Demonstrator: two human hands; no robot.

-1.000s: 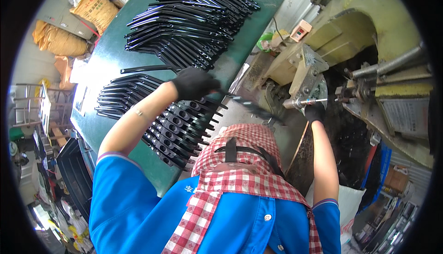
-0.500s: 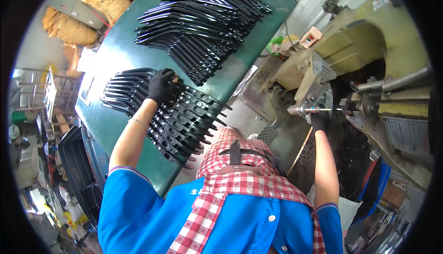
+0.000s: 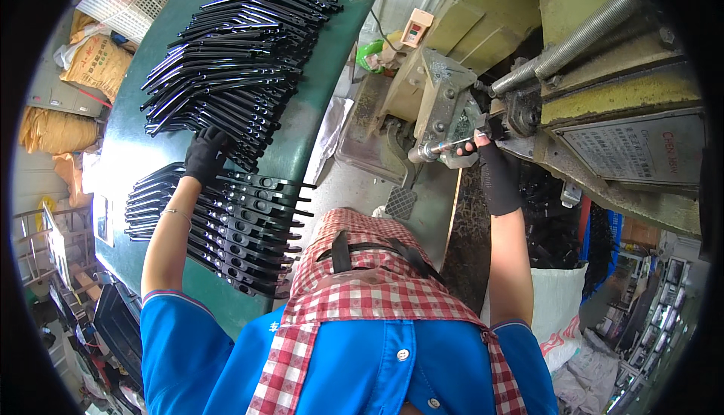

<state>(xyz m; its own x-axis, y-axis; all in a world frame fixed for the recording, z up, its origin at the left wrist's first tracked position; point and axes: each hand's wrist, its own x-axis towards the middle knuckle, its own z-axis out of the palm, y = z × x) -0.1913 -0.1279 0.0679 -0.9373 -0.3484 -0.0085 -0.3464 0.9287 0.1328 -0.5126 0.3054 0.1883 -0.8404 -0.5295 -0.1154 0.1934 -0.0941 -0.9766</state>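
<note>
In the head view, two piles of black bars are seen on a green table (image 3: 328,53). The far pile (image 3: 226,53) is made up of thin bent bars, laid close together and on top of each other. The near pile (image 3: 240,238) is laid out in neat rows, and wide flat ends with round holes are shown on its right side. The left hand (image 3: 205,157), in a black glove, is held at the near edge of the far pile. Its fingers are partly bent, but it cannot be told whether a bar is gripped.

The right hand (image 3: 486,149) is held up at the big yellow-green machine (image 3: 581,7). Its bare fingertips are curled in beside a thin metal rod (image 3: 451,146), which is lined up with a silver tube (image 3: 426,152). Whether the rod or some other part is held cannot be told.

As far as can be judged, the work is somewhere in the middle, since many bars are left in both piles. Which pile is done and which is left cannot be told. No bar can be clearly made out at the machine.
</note>
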